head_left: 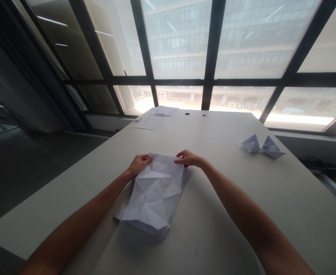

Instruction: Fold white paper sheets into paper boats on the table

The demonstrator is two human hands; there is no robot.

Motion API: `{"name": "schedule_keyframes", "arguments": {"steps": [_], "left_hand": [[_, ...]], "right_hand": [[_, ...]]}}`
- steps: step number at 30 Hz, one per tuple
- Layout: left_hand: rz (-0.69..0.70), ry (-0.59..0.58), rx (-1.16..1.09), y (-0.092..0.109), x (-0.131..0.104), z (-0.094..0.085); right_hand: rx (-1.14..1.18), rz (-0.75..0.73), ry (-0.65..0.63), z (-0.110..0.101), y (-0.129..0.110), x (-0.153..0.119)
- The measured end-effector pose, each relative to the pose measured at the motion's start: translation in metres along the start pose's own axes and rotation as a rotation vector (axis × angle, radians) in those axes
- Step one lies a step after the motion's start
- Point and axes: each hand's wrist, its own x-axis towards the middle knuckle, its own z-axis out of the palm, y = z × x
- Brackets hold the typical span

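A white sheet of paper (153, 191), covered in crossing fold creases, lies in front of me over what looks like more creased paper. My left hand (140, 165) pinches its far left corner between thumb and fingers. At the far right corner, my right hand (187, 158) grips the paper's edge in the same way. The sheet's near end bulges slightly off the table, and other paper layers show beneath its right and near edges. How many layers each hand holds, I cannot tell.
Two joined folded-paper shapes (263, 147) stand on the right of the white table (213, 130). Flat paper sheets (149, 122) and a small object (138, 119) lie at the far left. Behind the table are tall windows; a dark curtain (50, 76) hangs left.
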Motion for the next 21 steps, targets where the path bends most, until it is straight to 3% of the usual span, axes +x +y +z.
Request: {"name": "schedule_keyframes", "arguments": {"steps": [4,7,9,10,12,15,18,21], "left_hand": [[0.062,-0.072,0.165,-0.004,0.000,-0.002],[0.144,-0.053,0.293,-0.005,0.002,-0.001],[0.190,-0.017,0.359,-0.006,0.004,0.000],[0.204,-0.001,0.381,-0.007,0.005,0.000],[0.214,0.017,0.403,-0.008,0.006,0.001],[0.222,0.029,0.406,-0.009,0.006,0.001],[0.234,0.029,0.410,-0.010,0.005,0.002],[0.217,0.043,0.394,-0.013,0.005,0.001]], "right_hand": [[-0.292,0.036,0.218,0.002,0.011,-0.015],[-0.664,-0.015,0.489,0.025,-0.002,-0.035],[-0.794,-0.163,0.578,0.048,-0.017,-0.051],[-0.801,-0.249,0.546,0.060,-0.025,-0.061],[-0.737,-0.377,0.358,0.080,-0.038,-0.081],[-0.588,-0.421,0.207,0.099,-0.050,-0.117],[-0.587,-0.491,0.135,0.113,-0.052,-0.151],[-0.671,-0.418,0.172,0.131,-0.048,-0.173]]}}
